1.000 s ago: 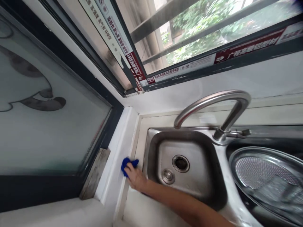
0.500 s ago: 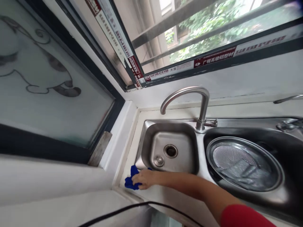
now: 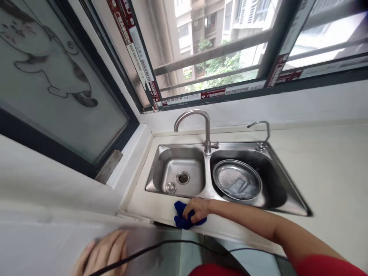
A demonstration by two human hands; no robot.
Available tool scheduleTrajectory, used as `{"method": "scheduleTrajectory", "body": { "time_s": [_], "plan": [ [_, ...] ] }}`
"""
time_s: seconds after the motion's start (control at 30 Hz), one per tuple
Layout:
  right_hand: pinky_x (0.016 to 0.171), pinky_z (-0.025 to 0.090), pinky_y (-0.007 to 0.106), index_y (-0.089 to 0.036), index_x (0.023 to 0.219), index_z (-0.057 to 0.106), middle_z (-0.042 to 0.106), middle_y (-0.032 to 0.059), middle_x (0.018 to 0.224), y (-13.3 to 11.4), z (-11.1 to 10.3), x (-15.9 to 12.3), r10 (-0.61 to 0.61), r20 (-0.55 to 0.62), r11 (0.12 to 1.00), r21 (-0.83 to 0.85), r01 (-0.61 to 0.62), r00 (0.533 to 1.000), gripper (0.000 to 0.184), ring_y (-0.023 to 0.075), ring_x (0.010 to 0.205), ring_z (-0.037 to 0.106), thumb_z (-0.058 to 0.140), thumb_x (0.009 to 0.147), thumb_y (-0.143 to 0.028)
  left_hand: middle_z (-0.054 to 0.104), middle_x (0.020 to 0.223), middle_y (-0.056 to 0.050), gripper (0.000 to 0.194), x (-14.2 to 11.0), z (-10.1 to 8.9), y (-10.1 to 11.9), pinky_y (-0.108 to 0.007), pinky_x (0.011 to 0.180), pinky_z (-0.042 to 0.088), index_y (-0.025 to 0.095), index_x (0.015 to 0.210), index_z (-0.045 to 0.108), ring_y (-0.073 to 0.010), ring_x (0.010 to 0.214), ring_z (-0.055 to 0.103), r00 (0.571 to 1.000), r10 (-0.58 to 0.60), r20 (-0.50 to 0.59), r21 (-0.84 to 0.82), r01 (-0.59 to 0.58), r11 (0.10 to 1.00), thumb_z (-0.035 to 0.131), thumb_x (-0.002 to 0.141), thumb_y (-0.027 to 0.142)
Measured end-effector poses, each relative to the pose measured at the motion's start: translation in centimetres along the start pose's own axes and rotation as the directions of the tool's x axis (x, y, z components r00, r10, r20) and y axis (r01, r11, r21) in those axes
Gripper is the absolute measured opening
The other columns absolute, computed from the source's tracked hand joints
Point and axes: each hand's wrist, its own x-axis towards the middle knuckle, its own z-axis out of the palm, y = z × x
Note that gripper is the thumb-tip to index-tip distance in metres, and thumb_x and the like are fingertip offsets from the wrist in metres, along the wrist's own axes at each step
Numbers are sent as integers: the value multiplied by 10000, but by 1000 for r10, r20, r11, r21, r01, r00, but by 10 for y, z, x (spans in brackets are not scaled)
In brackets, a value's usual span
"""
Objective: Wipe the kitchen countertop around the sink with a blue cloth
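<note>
My right hand point(image 3: 197, 210) presses a crumpled blue cloth point(image 3: 184, 216) onto the pale countertop point(image 3: 149, 205), just in front of the double steel sink point(image 3: 207, 193). The arm reaches in from the lower right, with a red sleeve at the frame's bottom. My left hand point(image 3: 102, 253) shows blurred at the bottom left, fingers spread flat against the white ledge, holding nothing. A thin black cable point(image 3: 161, 247) crosses in front of it.
The left basin point(image 3: 178, 172) has a drain; the right basin holds a round steel strainer bowl point(image 3: 237, 179). A tall curved faucet point(image 3: 198, 122) and a small tap point(image 3: 263, 132) stand behind. A barred window point(image 3: 218, 57) is beyond, frosted glass point(image 3: 54, 80) at left.
The cloth and my right hand slid from the counter's left corner along the front edge to the right. The view pulled back, and my left hand came into sight.
</note>
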Motion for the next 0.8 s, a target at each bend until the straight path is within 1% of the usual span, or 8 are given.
{"method": "scheduleTrajectory", "body": {
  "time_s": [0.1,0.2,0.37,0.47,0.53,0.63,0.73,0.8],
  "plan": [
    [937,482,255,-308,949,754,749,-68,1161,-5,7,-36,84,-63,996,31,-82,994,271,148,1070,687,659,695,-307,787,917,-9,258,-1,-1,3,-370,984,442,202,1025,707,-162,783,676,1000,-8,-4,-41,8,999,710,778,125],
    [928,493,267,-305,946,757,752,-56,1152,-8,17,-74,156,-136,987,51,-150,978,296,159,1048,694,649,672,-277,783,905,-28,280,-6,-1,4,-376,987,460,190,1044,703,-180,817,681,998,-20,-54,-56,17,998,712,773,120],
    [935,510,291,-273,930,750,753,-11,1144,-12,29,-142,269,-261,963,77,-258,927,314,179,1029,699,605,656,-222,784,937,-12,357,-13,-2,5,-360,1016,484,213,1117,692,-181,872,698,995,-45,-89,-71,38,997,673,774,115],
    [947,516,302,-256,915,733,754,5,1125,-18,35,-166,308,-315,951,70,-302,898,312,182,1023,700,581,648,-203,783,975,-4,354,-13,-3,9,-340,1021,484,238,1105,694,-160,861,703,991,-54,-122,-94,42,995,648,781,101],
    [950,520,311,-256,901,718,752,8,1127,-22,39,-167,318,-343,945,44,-323,884,306,187,1035,696,568,640,-199,782,962,-8,326,-15,-2,15,-340,992,492,230,1067,697,-158,846,702,989,-83,-120,-138,66,988,647,781,83],
    [947,524,314,-257,915,693,745,8,1131,-28,45,-146,291,-355,948,-18,-318,888,323,187,1040,693,553,631,-192,777,896,-5,232,-30,3,33,-339,902,511,213,978,692,-164,814,694,982,-161,-95,-253,133,958,648,800,72],
    [975,515,313,-256,969,669,724,9,1181,-32,55,-103,231,-337,957,-89,-276,912,357,181,1062,685,540,644,-188,774,883,18,214,-68,8,57,-299,820,516,226,949,690,-139,787,689,979,-204,-29,-350,181,919,621,831,61],
    [1015,500,322,-260,1033,646,682,12,1282,-36,64,-66,193,-328,960,-133,-247,925,388,180,1140,657,534,667,-196,775,874,28,221,-105,6,71,-273,782,524,238,938,700,-122,763,688,962,-274,10,-322,262,910,653,817,58]
  ]
}}
